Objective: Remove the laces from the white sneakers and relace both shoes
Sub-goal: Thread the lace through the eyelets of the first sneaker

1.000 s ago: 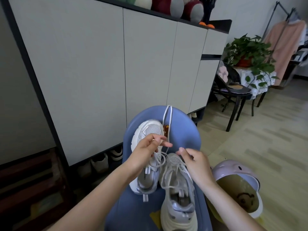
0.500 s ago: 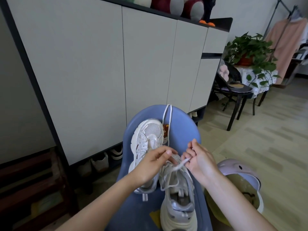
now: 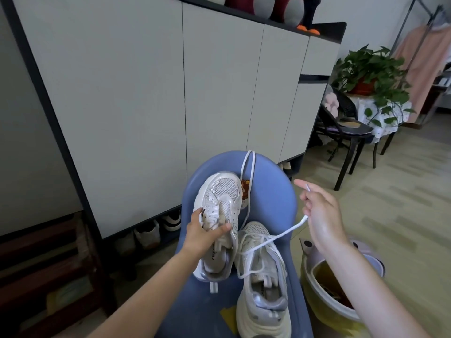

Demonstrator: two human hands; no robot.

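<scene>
Two white sneakers lie on a blue chair (image 3: 273, 203). The left sneaker (image 3: 220, 215) has bare eyelets, and my left hand (image 3: 207, 234) grips it across the middle, thumb over the tongue. The right sneaker (image 3: 262, 276) is laced loosely. My right hand (image 3: 319, 215) pinches the end of its white lace (image 3: 280, 234) and holds it out taut to the right, the tip sticking up past my fingers. A second loose lace (image 3: 249, 172) is draped over the chair back.
A tall white shoe cabinet (image 3: 170, 93) stands right behind the chair, with shoes in its bottom gap. A yellow bin with a pink lid (image 3: 324, 289) sits close on the right. Farther right are a black chair (image 3: 346, 132) and a potted plant (image 3: 366, 69).
My right hand has pulled the lace end out to the right and upward, away from the shoes. My left hand has shifted from the laces onto the left sneaker and now grips it.
</scene>
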